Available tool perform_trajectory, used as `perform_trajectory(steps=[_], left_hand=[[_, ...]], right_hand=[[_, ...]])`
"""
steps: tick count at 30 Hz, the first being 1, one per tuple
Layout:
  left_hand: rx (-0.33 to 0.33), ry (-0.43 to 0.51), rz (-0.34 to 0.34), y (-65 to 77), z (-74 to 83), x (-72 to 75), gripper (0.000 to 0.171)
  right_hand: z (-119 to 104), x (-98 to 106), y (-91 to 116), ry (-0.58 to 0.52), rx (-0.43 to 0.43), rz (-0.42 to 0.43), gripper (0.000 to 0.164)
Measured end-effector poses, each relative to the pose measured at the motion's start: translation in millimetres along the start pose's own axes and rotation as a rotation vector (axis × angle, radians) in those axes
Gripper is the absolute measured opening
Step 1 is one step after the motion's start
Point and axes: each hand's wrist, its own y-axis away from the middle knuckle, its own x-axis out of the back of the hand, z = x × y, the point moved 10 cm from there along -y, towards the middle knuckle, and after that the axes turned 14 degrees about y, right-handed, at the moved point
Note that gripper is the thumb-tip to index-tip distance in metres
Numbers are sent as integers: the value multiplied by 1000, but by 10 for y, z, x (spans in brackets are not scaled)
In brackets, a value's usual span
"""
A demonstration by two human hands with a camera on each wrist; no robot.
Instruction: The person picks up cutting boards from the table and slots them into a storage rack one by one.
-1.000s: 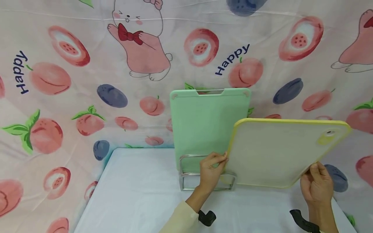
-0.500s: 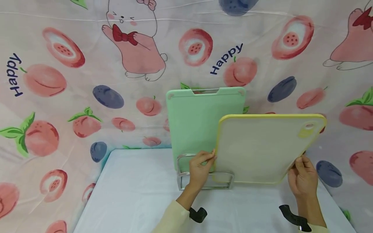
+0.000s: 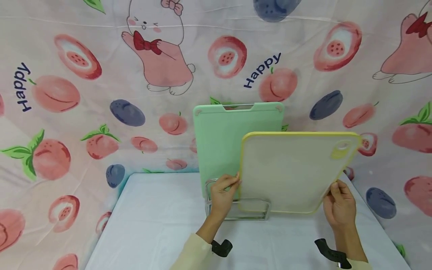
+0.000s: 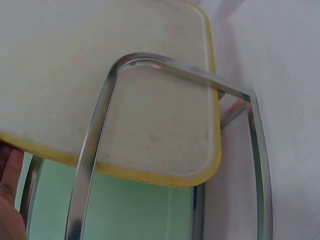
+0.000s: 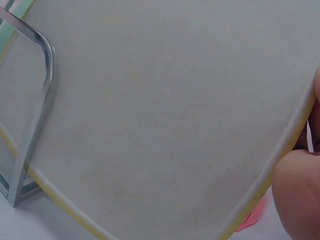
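Observation:
A whitish cutting board [image 3: 287,172] with a yellow rim is held by both hands. My left hand [image 3: 222,193] pinches its left edge, fingertips also showing at the edge in the left wrist view. My right hand [image 3: 341,206] grips its lower right edge, with the thumb [image 5: 297,192] on the near side in the right wrist view. The board's lower left corner lies behind the front bar of a metal rack [image 3: 266,210]. Behind it, a green cutting board [image 3: 219,142] stands upright in the rack, partly hidden by the yellow-rimmed board and my left hand.
The rack stands on a table with a white cloth [image 3: 158,202]. A printed curtain [image 3: 162,123] with fruit and rabbit figures hangs close behind the table and along its sides. Black wrist mounts [image 3: 222,248] sit on both forearms.
The yellow-rimmed board has slid left, covering more of the green board and overlapping the rack further. Both hands have moved left with it, keeping their hold. The green board stays in the rack.

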Motion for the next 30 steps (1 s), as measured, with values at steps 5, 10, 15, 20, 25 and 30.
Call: perform_trajectory(steps=[5,10,15,20,25,30], left_hand=[[-43,-17,-8,-10,70,70,17],[-34,-54,16,-7,91,195,16],[19,-39,46,0,67,312,13],[42,-53,62,-3,67,399,14],[51,-62,63,-26,86,470,13],[51,-71,55,-54,104,533,13]], right_hand=[[66,-57,41,2,-4,-27,26],[148,-155,52,47,-15,-55,25],[231,-237,57,87,-37,-73,27],[296,-283,75,94,-41,-80,26],[368,-322,91,92,-50,-82,25],[430,-368,110,73,-60,-88,27]])
